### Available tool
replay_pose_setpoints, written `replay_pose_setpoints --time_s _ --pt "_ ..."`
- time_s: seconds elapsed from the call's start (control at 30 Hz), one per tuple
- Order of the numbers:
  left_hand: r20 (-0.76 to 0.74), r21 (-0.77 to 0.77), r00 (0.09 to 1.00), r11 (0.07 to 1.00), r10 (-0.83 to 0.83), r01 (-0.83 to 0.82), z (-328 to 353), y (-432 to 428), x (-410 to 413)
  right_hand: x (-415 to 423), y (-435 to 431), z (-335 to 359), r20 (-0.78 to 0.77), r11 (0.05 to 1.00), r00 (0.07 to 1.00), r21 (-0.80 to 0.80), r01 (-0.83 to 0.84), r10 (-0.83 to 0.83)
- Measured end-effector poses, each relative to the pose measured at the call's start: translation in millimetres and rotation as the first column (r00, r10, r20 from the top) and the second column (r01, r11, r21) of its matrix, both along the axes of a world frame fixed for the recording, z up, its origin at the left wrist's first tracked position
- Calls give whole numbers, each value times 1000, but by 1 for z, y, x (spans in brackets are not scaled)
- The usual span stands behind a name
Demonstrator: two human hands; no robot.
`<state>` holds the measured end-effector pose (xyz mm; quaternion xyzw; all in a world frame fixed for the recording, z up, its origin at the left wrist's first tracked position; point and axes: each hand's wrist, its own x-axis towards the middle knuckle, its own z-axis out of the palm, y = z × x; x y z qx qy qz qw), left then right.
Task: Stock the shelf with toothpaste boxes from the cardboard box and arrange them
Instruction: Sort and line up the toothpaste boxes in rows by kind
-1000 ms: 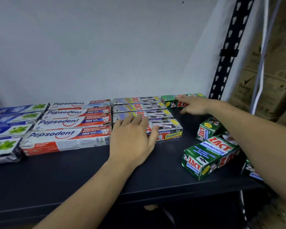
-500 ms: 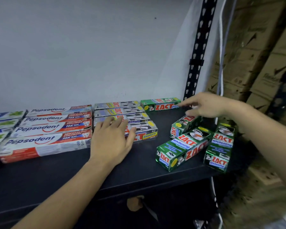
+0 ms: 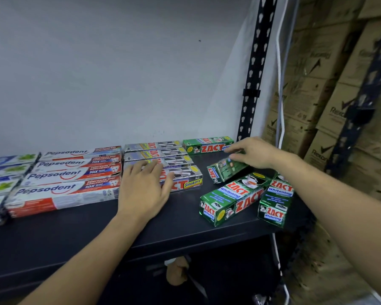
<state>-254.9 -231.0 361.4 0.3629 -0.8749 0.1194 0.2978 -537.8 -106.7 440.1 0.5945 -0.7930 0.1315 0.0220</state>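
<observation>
A black metal upright (image 3: 254, 84), flat and punched with keyhole slots, stands at the back right corner of the smooth, dark shelf (image 3: 97, 234). At the foot of the upright the right hand (image 3: 254, 153) reaches in palm down, its fingers curled over a tilted green box (image 3: 223, 171) of glossy card, which it grips from above. The box is blurred, and whether it is clear of the board cannot be told. Just left of the upright's foot, against the pale matt wall, a back green box (image 3: 207, 146) lies flat on its long side. In front of the upright, toward the shelf's front lip, a near green box (image 3: 231, 198) and an edge green box (image 3: 275, 200), both marked Zact Whitening, lie askew and touching each other. Further left of the upright, four long silver-grey Smokers boxes (image 3: 161, 154) lie side by side in a neat block. The left hand (image 3: 145, 188) lies flat with straight, slightly spread fingers, fingertips on the front box of that block and the heel of the palm on the shelf, holding nothing. Left again, four shiny red, white and blue Pepsodent boxes (image 3: 70, 175) lie close together, and furthest from the upright are blue boxes (image 3: 2, 179) with green leaf prints, cut off by the frame. Right of the upright a white cable (image 3: 280, 84) hangs beside stacked brown corrugated cartons (image 3: 317, 102), closed, their contents hidden.
</observation>
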Motion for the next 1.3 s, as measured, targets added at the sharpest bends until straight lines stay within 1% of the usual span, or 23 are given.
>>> replay_pose_setpoints --time_s 0.07,0.13,0.27,0.43,0.63,0.7,0.83,0.97,1.03,1.07,1.13,1.2,1.27,1.3 --pt "-6 -8 1000 1000 5 -5 0 1 1 2 -8 -1 -21 1000 1000 -9 12 -12" --pt "-1 -14 1000 1000 9 -9 0 1 1 2 -10 1 -6 1000 1000 3 30 -30" --pt "2 -20 1000 1000 8 -8 0 0 1 2 -2 0 -32 990 999 139 25 -21" --pt "-20 -23 1000 1000 -6 6 -1 0 0 -4 -2 -7 -26 993 1000 119 14 -11" --pt "-24 -34 1000 999 -5 4 -2 0 1 -11 -18 -12 15 987 1000 159 -19 17" --pt "-22 -36 1000 999 1 -2 -1 -1 0 -13 -20 -9 20 985 1000 172 -14 11" --pt "-18 -34 1000 999 8 -9 -2 -1 0 -13 -18 8 -38 965 998 260 -32 43" --pt "-8 -27 1000 1000 9 -9 -2 -2 -1 -13 -13 23 17 947 999 319 -39 36" --pt "-10 -25 1000 1000 10 -11 -2 -2 -1 -17 -17 18 50 963 999 271 -13 0" --pt "-13 -24 1000 1000 9 -9 -2 -2 -1 -19 -19 13 46 978 999 210 11 -21" --pt "-18 -25 1000 1000 7 -8 -2 -2 -1 -22 -22 1 -2 998 998 32 56 -56" --pt "-19 -28 1000 1000 6 -6 -2 -2 -1 -20 -23 -8 -45 992 997 -117 56 -62" --pt "-16 -30 1000 1000 7 -7 -2 -3 -1 -15 -19 -10 -17 984 999 -176 39 -43" --pt "-16 -31 1000 1000 5 -6 -2 -3 0 -14 -17 -9 -1 986 1000 -167 31 -31"
